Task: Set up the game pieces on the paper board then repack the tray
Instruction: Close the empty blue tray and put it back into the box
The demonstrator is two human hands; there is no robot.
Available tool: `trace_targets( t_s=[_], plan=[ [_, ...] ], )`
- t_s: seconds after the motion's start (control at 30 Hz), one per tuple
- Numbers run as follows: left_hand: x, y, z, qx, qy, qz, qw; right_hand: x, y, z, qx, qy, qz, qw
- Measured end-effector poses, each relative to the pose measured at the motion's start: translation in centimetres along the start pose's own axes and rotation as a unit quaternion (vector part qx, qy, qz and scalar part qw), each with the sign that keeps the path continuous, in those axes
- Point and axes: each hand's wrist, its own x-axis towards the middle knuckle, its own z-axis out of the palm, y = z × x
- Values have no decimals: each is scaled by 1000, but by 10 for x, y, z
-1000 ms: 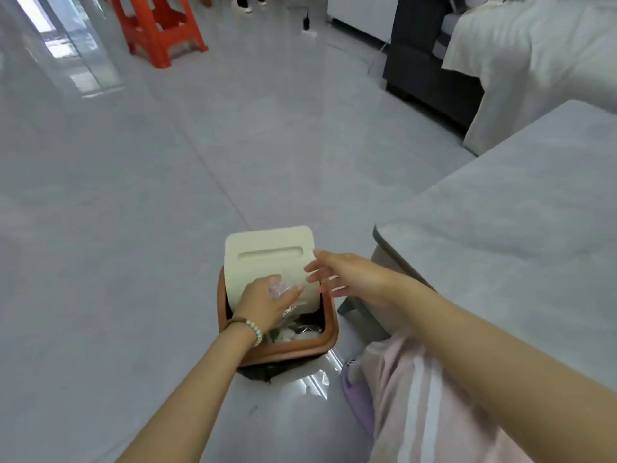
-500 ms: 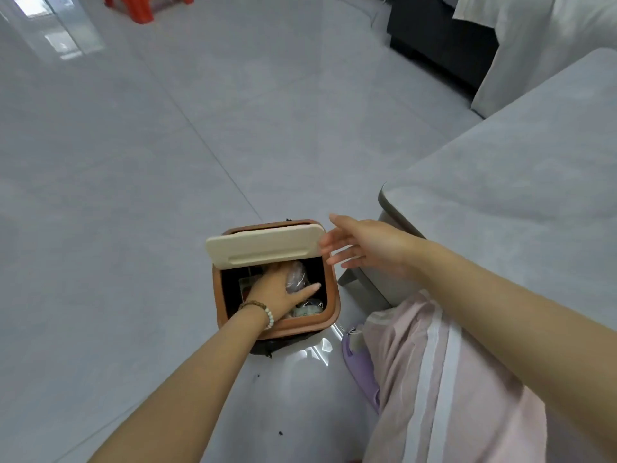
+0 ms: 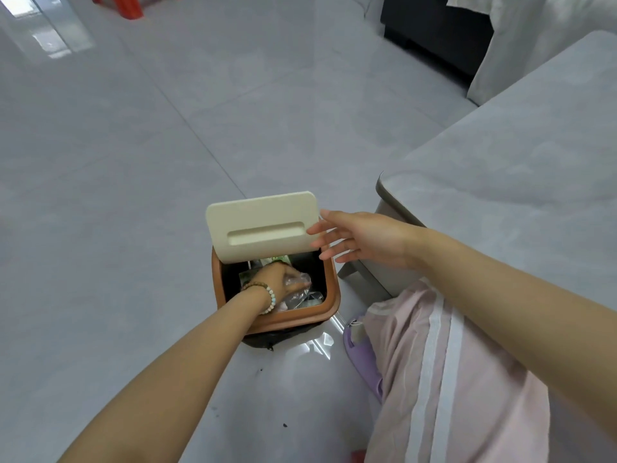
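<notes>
**Wrapper into the bin; board and pieces out of sight**

The left hand (image 3: 275,279) is down inside the small brown-rimmed plastic bin (image 3: 331,285) at 6 o'clock of the view, its fingers bent over a crumpled wad of clear plastic wrap (image 3: 299,286); whether they pinch the wad or merely push it down I cannot tell; a beaded bracelet (image 3: 271,297) circles the wrist. The right hand (image 3: 364,240), at 3 o'clock of the bin, is spread, its straight fingertips (image 3: 315,230) against the right edge of the cream rectangular plastic lid (image 3: 263,222), which stands tilted up from the bin's 12 o'clock rim. The game pieces, the paper board and the tray are not in view; a grey stone-look table (image 3: 500,182) lies at 2 o'clock; by my reading this is packaging being cleared, with the set-up itself not begun.

What could go wrong:
- The lid is propped by fingertips alone, so a slip could drop it onto the left wrist.
- The light wrap may cling to the fingers and come back out, or spring open and keep the lid from closing.
- The bin looks light, so a push toward 9 o'clock could tip it on the glossy grey tiled floor (image 3: 133,195).
- A small piece caught in the wrap would be thrown away unnoticed.
</notes>
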Motion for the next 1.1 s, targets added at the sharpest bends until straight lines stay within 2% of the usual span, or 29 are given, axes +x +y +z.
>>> trace_targets(
  t_s=[0.1,0.17,0.23,0.3,0.4,0.43,0.5,0.6,0.7,0.8,0.83,0.87,0.93,1.03,1.1],
  plan=[
    [4,-3,1,29,12,22,999,0,-1,2,-6,0,6,1000],
    [4,-3,5,33,50,16,998,0,-1,1,0,5,5,1000],
    [5,-4,9,14,53,-12,998,1,0,0,6,6,3,1000],
    [7,-4,12,-22,-1,-20,1000,2,1,-1,11,8,1,1000],
    [3,11,10,-80,-158,-32,984,2,0,-1,12,10,2,1000],
    [1,16,9,-117,-184,-42,975,2,0,-1,12,11,3,1000],
    [-2,20,10,-162,-165,-38,972,3,1,-1,9,14,3,1000],
    [-7,21,14,-133,-78,-18,988,4,1,-1,1,15,4,1000],
    [-10,22,20,-125,-130,-7,984,3,2,0,-5,15,8,1000],
    [-20,23,18,-67,-207,48,975,2,2,1,3,13,7,1000],
    [-29,26,13,-72,-204,36,976,3,2,1,5,12,7,1000],
    [-30,23,13,-93,-213,47,971,3,2,1,6,11,8,1000],
    [-39,27,5,-221,-119,-6,968,4,2,1,8,11,10,1000],
    [-52,23,-17,-269,-130,36,954,4,2,3,4,16,10,1000],
    [-52,19,-30,-290,-96,29,952,2,1,4,-9,20,7,1000]
  ],
)
